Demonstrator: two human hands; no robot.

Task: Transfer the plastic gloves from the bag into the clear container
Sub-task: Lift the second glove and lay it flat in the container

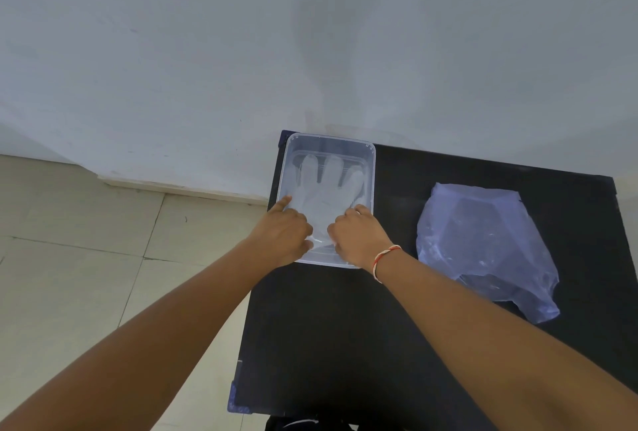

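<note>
A plastic glove [328, 189] lies flat, fingers pointing up-frame, inside the clear container [369, 168] at centre frame. Both hands, left hand [288, 232] and right hand [359, 234], press its cuff with curled fingers; whether they pinch it is unclear. Right of them, the bag [483, 244] lies on the black bench [345, 327].

A: Bkgd?
B: Black table [345, 344] against white wall [207, 33], far edge touching it. Blue tape bits at L corners, near & far.
A: Floor?
B: Pale tiles [86, 258] w/ thin dark joints, L of table. Light skirting strip [179, 185] along wall base.
A: Else?
B: Dark item w/ white streak at bottom edge, under table front; can't tell what.
</note>
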